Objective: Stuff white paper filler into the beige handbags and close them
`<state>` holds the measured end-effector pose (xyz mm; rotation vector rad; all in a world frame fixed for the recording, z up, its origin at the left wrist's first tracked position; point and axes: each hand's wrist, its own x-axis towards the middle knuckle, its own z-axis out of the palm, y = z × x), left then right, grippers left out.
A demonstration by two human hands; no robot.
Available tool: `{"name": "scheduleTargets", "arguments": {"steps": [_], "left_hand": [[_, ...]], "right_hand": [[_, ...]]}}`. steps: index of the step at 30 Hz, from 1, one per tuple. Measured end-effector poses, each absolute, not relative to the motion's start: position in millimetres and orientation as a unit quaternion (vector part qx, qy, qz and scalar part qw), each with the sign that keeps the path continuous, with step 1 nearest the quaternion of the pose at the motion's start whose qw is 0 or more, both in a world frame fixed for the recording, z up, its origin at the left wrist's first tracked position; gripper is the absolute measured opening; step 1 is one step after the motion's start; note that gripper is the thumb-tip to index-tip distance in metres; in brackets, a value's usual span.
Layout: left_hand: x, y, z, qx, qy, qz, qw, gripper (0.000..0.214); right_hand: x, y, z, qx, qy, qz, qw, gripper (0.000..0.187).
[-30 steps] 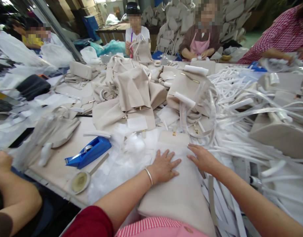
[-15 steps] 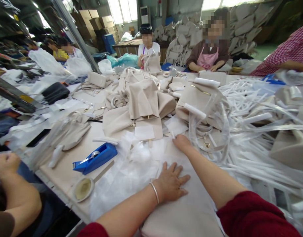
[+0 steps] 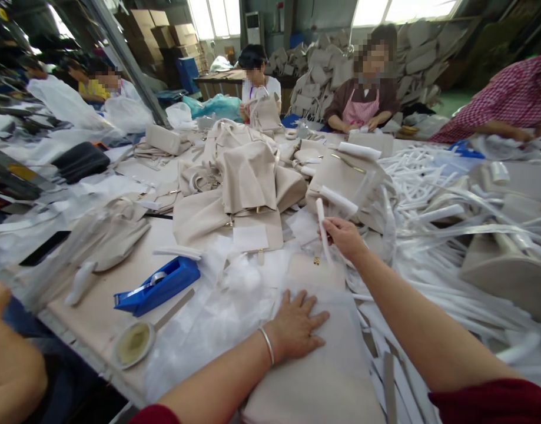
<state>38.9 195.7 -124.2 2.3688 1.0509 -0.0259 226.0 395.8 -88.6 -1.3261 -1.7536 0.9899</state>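
Note:
My left hand (image 3: 296, 327), a bangle on its wrist, lies flat with fingers spread on a beige bag (image 3: 314, 388) laid out in front of me. A thin translucent white sheet (image 3: 336, 321) covers part of that bag under the palm. Past the fingertips shows the bag's far end, with a small gold clasp (image 3: 317, 260). Just above this end my right hand (image 3: 344, 237) pinches a slim white wrapped strip (image 3: 322, 221), held upright between thumb and fingers. Whether the strip is joined to the bag I cannot tell.
A blue tape dispenser (image 3: 158, 287) and a round dish (image 3: 134, 344) stand to the left, near crumpled clear film (image 3: 208, 330). Beige bags (image 3: 248, 176) pile up ahead. White strips (image 3: 433, 282) heap at the right. Co-workers (image 3: 362, 106) sit across the table; another's arm (image 3: 14, 359) is at left.
My right hand has risen and moved slightly right, lifting the white strip off the bag and uncovering the gold clasp. My left hand stays flat on the bag. The view has shifted a little.

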Motion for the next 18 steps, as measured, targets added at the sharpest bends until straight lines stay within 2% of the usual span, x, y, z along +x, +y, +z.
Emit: {"name": "scheduleTargets", "arguments": {"steps": [1, 3, 6, 12, 18], "left_hand": [[39, 196, -124, 0.88, 0.391, -0.014, 0.268, 0.066], [40, 195, -123, 0.882, 0.393, -0.018, 0.259, 0.066], [41, 195, -122, 0.884, 0.393, -0.013, 0.254, 0.065], [41, 194, -126, 0.883, 0.39, -0.012, 0.26, 0.066], [41, 194, -123, 0.884, 0.39, -0.017, 0.256, 0.066]], "right_hand": [[230, 386, -91, -0.489, -0.717, 0.377, 0.325, 0.044], [233, 364, -103, -0.452, -0.806, 0.32, 0.207, 0.033], [227, 332, -130, -0.435, -0.86, 0.256, 0.073, 0.028], [216, 302, -167, -0.466, -0.854, 0.23, 0.029, 0.018], [222, 303, -157, -0.484, -0.854, 0.188, 0.027, 0.02]]}}
